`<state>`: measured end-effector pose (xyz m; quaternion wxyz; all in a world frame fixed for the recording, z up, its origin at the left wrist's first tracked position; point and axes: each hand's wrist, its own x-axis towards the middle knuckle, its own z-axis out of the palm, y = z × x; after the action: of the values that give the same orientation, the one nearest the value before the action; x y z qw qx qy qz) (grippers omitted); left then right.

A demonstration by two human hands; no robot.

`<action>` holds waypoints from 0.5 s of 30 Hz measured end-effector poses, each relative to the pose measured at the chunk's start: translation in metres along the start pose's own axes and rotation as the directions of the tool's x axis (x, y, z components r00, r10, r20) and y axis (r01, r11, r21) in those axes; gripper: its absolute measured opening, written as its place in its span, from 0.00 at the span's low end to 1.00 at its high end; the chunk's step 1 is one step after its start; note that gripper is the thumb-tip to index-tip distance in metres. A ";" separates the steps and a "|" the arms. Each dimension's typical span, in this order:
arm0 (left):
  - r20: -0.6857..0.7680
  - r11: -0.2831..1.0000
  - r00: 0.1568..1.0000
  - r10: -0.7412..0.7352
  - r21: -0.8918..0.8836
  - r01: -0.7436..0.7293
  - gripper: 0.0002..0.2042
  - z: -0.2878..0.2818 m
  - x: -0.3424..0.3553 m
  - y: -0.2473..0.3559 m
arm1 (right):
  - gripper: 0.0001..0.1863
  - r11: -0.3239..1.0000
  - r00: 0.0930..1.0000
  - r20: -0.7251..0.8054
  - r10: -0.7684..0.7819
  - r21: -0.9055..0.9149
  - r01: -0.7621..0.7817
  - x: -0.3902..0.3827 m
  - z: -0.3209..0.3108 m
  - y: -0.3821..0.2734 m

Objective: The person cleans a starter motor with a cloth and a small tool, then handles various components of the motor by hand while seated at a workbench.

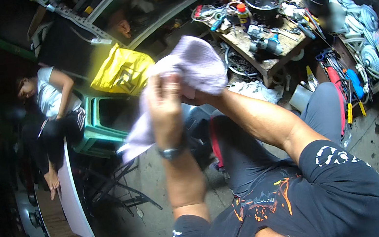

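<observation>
Both hands [166, 103] grip soft crumpled lilac cloth [192, 71].

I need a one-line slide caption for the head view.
Both hands, left and right, hold a pale cloth above a cluttered workbench.
</observation>
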<state>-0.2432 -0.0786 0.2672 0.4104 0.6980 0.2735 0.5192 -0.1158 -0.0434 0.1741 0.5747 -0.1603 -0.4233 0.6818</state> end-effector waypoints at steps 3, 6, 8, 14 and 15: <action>0.291 0.981 0.937 -0.192 0.080 0.176 0.09 0.026 -0.029 -0.003 | 0.26 0.949 0.931 0.188 -0.314 0.021 0.316 -0.025 -0.018 -0.019; 0.092 0.957 0.955 -0.281 -0.047 0.286 0.15 0.015 -0.006 -0.059 | 0.27 0.813 0.844 0.251 -0.473 -0.244 0.529 -0.065 -0.066 -0.052; -0.095 0.910 0.907 -0.411 0.009 0.414 0.18 0.030 0.012 -0.115 | 0.27 0.894 0.902 0.164 -0.399 -0.148 0.422 -0.095 -0.092 -0.064; 0.504 0.315 0.694 -0.514 -0.641 0.700 0.26 0.177 -0.016 -0.185 | 0.28 0.938 0.958 -0.084 -0.275 0.195 0.287 -0.171 -0.159 -0.082; 0.454 0.344 0.725 -0.518 -0.666 0.662 0.24 0.194 -0.021 -0.197 | 0.28 0.924 0.951 -0.135 -0.279 0.232 0.304 -0.176 -0.169 -0.083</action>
<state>-0.0566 -0.0505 0.0632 0.8547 0.3305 0.2116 0.3400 0.1080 -0.1401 0.0907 0.7055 -0.0554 -0.3240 0.6278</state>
